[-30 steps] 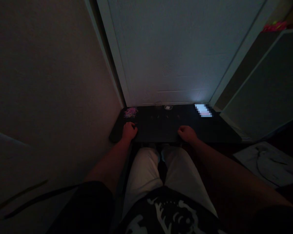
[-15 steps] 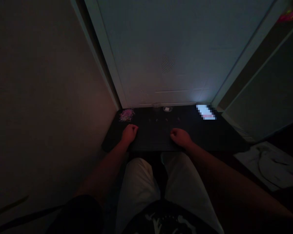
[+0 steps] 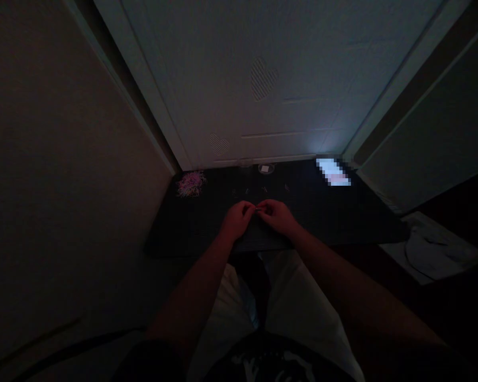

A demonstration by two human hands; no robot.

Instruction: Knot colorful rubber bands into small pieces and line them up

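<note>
Over the dark tabletop (image 3: 322, 223), my left hand (image 3: 238, 216) and my right hand (image 3: 276, 214) meet fingertip to fingertip. Both are closed in a pinch, with a tiny pale thing (image 3: 257, 209) between them; it is too small and dark to name. Just beyond my hands several tiny pieces lie in a row, one small piece (image 3: 265, 189) among them. A loose pile of thin pink and white strands (image 3: 191, 183) sits at the table's far left corner.
At the back edge stand a clear round container (image 3: 245, 163) and a shallow clear dish (image 3: 266, 168) with a white square in it. A glowing, blurred-out screen (image 3: 333, 172) lies at the back right. A white panel with hearts (image 3: 302, 58) rises behind the table; a wall (image 3: 56, 159) closes the left.
My left hand has moved right from near the strand pile and my right hand has moved left, so their fingertips now meet. The camera view has shifted.
</note>
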